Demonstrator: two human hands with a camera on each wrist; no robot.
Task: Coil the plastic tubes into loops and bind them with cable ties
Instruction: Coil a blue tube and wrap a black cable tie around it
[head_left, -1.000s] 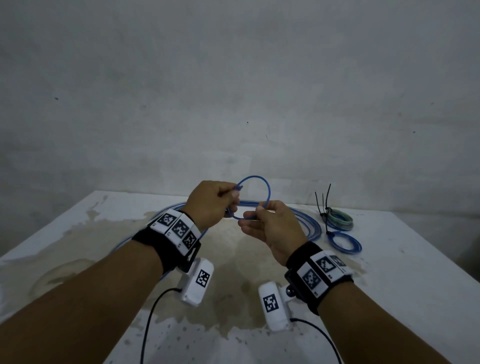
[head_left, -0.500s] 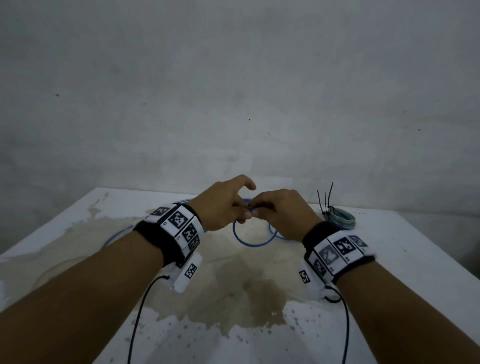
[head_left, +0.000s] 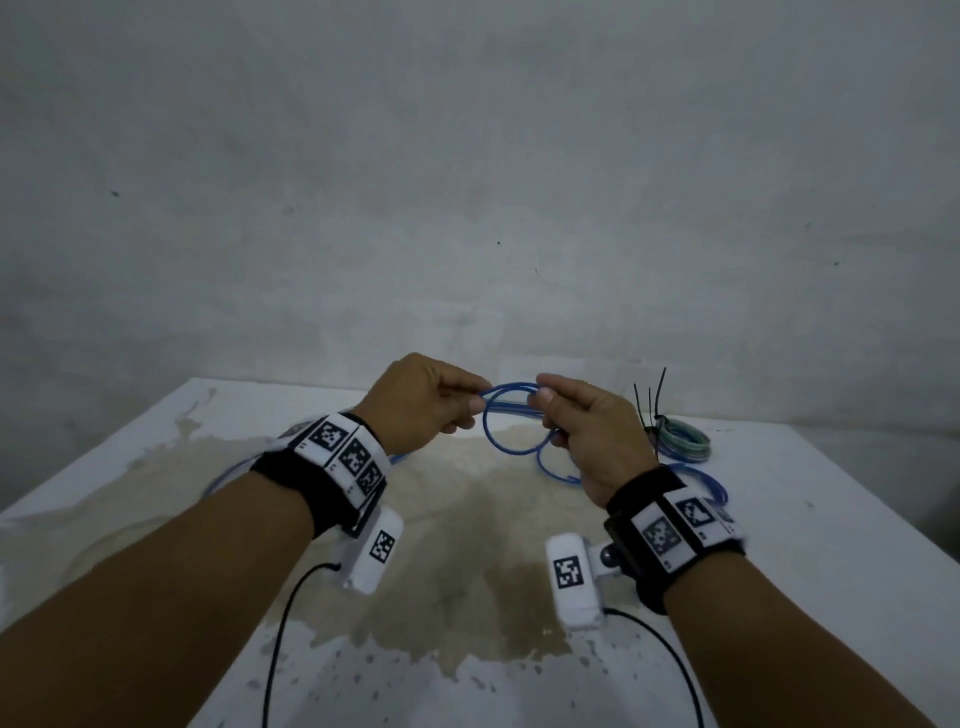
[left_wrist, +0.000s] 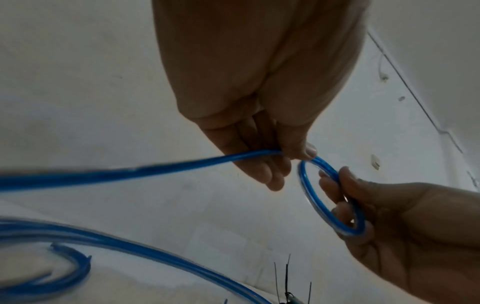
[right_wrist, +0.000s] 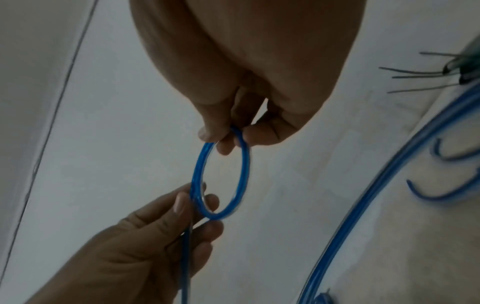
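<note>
Materials and finish as observed

Blue tube (head_left: 511, 447) is showing glossy, translucent plastic; table (head_left: 831, 519) is presenting a matt white, stained top; cable ties (head_left: 650, 400) are looking like thin black plastic; wrist straps (head_left: 332, 483) are appearing as black cloth.

Bare table (head_left: 467, 597) under the wrists; bound coils (head_left: 680, 441) and loose tubing (head_left: 696, 483) crowd the right

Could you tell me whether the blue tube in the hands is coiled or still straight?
Coiled: the blue tube forms a small loop pinched between both hands, its tail trailing left.
</note>
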